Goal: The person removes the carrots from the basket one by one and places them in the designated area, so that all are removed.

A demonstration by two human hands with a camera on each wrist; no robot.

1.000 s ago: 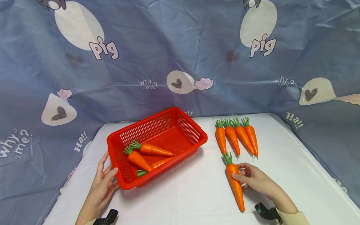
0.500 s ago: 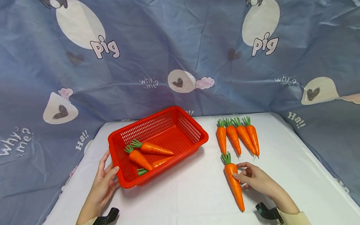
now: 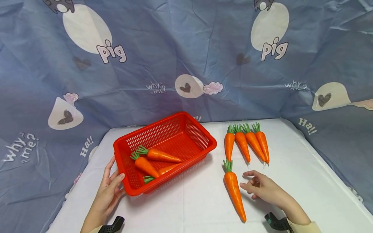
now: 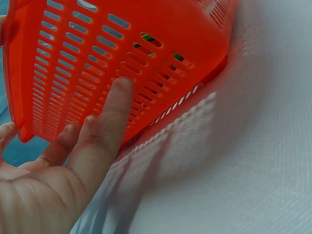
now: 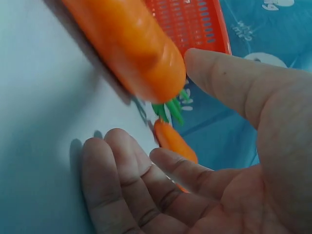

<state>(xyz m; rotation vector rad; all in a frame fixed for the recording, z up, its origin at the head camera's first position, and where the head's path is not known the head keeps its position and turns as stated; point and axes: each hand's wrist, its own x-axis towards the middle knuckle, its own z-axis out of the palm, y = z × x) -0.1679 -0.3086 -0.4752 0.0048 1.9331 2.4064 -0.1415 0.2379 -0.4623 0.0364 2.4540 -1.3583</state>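
My left hand is at the near left end of a red plastic basket. Its thumb lies at the rim, and in the left wrist view extended fingers touch the slotted outer wall. Several carrots with green tops lie inside, such as one carrot across the base. On the white cloth a single carrot lies top away from me. Just right of it is my right hand, fingers loosely bent and holding nothing; a gap shows between fingertips and carrot.
Behind the single carrot, several more carrots lie side by side on the white tablecloth, their green tops toward the back. A blue printed curtain hangs behind and along both sides.
My right hand has let go of the single carrot, which now lies slightly farther left and apart from the fingers. The left hand and basket hold nearly the same place.
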